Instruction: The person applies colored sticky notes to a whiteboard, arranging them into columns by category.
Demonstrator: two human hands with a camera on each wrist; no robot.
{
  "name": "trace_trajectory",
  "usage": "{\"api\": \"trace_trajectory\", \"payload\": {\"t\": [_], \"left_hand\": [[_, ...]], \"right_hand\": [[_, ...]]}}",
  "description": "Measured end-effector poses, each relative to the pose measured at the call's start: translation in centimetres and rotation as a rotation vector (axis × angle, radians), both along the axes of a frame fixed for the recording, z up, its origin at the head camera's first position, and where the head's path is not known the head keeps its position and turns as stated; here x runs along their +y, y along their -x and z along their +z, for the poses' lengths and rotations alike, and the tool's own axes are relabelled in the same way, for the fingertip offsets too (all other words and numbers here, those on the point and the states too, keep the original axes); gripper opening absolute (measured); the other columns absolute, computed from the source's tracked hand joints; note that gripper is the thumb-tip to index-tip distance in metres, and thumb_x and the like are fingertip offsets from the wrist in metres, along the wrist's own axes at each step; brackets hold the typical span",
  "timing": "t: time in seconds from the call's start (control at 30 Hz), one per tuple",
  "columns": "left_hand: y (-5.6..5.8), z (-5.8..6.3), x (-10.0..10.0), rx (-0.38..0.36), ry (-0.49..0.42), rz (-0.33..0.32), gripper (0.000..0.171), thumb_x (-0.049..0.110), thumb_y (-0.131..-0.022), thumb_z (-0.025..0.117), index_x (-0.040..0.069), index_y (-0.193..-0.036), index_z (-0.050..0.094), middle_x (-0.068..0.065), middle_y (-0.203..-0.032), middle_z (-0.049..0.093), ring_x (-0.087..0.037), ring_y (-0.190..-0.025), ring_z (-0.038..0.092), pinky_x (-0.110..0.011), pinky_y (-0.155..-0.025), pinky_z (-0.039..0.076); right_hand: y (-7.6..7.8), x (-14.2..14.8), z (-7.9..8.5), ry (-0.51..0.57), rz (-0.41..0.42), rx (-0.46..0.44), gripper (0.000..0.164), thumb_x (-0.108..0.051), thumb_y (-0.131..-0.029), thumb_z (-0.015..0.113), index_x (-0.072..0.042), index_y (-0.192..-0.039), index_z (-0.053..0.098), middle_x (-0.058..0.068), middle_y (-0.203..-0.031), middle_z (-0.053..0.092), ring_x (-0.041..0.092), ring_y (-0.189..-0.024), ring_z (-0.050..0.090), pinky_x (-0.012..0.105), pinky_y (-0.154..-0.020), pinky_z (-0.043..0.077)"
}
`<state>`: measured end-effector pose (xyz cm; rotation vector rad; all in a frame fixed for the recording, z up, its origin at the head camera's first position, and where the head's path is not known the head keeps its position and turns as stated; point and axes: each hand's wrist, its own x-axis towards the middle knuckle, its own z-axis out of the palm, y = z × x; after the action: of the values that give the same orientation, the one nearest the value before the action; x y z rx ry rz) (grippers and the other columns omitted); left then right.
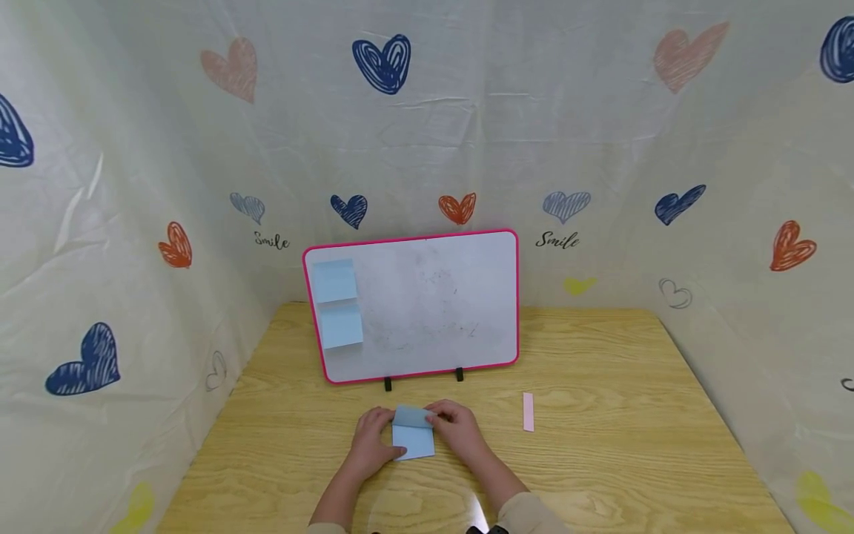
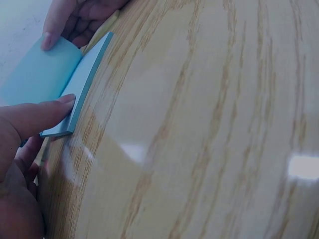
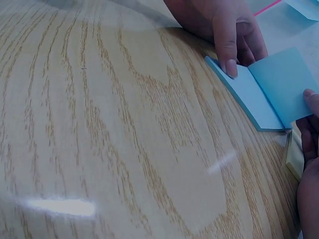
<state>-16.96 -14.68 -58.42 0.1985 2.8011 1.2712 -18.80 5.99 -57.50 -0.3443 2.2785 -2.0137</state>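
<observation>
Blue sticky-note pad [image 1: 416,446] on wood table [image 1: 600,437], before pink-framed whiteboard [image 1: 434,304] bearing 2 blue notes [image 1: 342,326]. Left hand [image 1: 371,443] grips pad's edge, thumb on top; right hand [image 1: 460,430] pinches raised top sheet [image 1: 411,417].

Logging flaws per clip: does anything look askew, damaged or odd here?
The pink-framed rectangular whiteboard looks askew, its long edges slanting against the back edge of the wood-grain table, and bears grey smudges. Nothing looks spilled.
</observation>
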Motion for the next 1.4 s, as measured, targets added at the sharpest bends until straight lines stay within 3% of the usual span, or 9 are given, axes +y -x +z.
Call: {"api": "trace_trajectory", "payload": {"t": [0.2, 0.5, 0.73, 0.77, 0.87, 1.13, 1.4], "left_hand": [[-0.1, 0.3, 0.1, -0.006, 0.006, -0.004, 0.064, 0.012, -0.071, 0.088, -0.004, -0.125, 0.059, -0.022, -0.132, 0.048, -0.048, -0.131, 0.029, -0.061, -0.104, 0.030], [0.1, -0.2, 0.1, -0.015, 0.019, 0.003, 0.066, 0.013, -0.071, 0.087, -0.003, -0.128, 0.057, -0.022, -0.134, 0.047, -0.047, -0.132, 0.029, -0.061, -0.104, 0.029], [0.2, -0.2, 0.2, -0.032, 0.024, 0.011, 0.068, 0.013, -0.071, 0.087, -0.003, -0.130, 0.056, -0.022, -0.136, 0.046, -0.046, -0.133, 0.028, -0.060, -0.106, 0.028], [0.2, -0.2, 0.3, -0.032, 0.025, 0.012, 0.068, 0.012, -0.071, 0.087, -0.003, -0.130, 0.056, -0.022, -0.136, 0.046, -0.046, -0.133, 0.028, -0.061, -0.105, 0.028], [0.2, -0.1, 0.3, -0.037, 0.024, 0.016, 0.068, 0.012, -0.071, 0.087, -0.003, -0.130, 0.056, -0.023, -0.137, 0.045, -0.046, -0.133, 0.027, -0.061, -0.106, 0.027], [0.3, -0.1, 0.3, -0.031, 0.030, 0.013, 0.068, 0.012, -0.070, 0.088, -0.002, -0.129, 0.057, -0.023, -0.136, 0.046, -0.046, -0.133, 0.027, -0.061, -0.105, 0.028], [0.3, -0.1, 0.2, -0.017, 0.040, -0.002, 0.068, 0.011, -0.069, 0.088, -0.002, -0.128, 0.057, -0.022, -0.134, 0.048, -0.046, -0.131, 0.029, -0.061, -0.105, 0.028]], "right_hand": [[1.0, -0.2, -2.7, -0.015, -0.059, -0.040, 0.012, -0.007, -0.092, 0.067, 0.002, -0.097, 0.072, 0.011, -0.096, 0.068, 0.011, -0.085, 0.057, 0.023, -0.074, 0.047], [1.4, -0.5, -3.0, 0.023, -0.101, -0.069, 0.017, -0.014, -0.090, 0.070, 0.002, -0.094, 0.072, 0.006, -0.087, 0.066, 0.015, -0.081, 0.056, 0.024, -0.071, 0.047], [-0.3, -0.5, 1.6, 0.032, -0.132, -0.105, 0.017, -0.004, -0.092, 0.065, 0.012, -0.097, 0.068, 0.015, -0.089, 0.066, 0.014, -0.080, 0.054, 0.021, -0.070, 0.046], [-0.3, -0.5, 1.6, 0.033, -0.135, -0.113, 0.017, -0.004, -0.093, 0.065, 0.012, -0.097, 0.068, 0.013, -0.088, 0.066, 0.013, -0.080, 0.054, 0.021, -0.069, 0.046], [-0.1, -0.4, 1.3, 0.047, -0.127, -0.125, 0.018, -0.005, -0.093, 0.064, 0.012, -0.098, 0.068, 0.009, -0.085, 0.064, 0.012, -0.078, 0.053, 0.021, -0.069, 0.046], [1.2, -0.2, -1.9, 0.083, -0.137, -0.174, 0.021, -0.011, -0.091, 0.070, 0.009, -0.098, 0.070, 0.001, -0.084, 0.063, 0.011, -0.078, 0.052, 0.022, -0.068, 0.045], [1.4, -0.3, -2.2, 0.096, -0.162, -0.188, 0.021, -0.010, -0.090, 0.070, 0.010, -0.097, 0.070, 0.001, -0.082, 0.063, 0.010, -0.077, 0.053, 0.021, -0.068, 0.046]]}}
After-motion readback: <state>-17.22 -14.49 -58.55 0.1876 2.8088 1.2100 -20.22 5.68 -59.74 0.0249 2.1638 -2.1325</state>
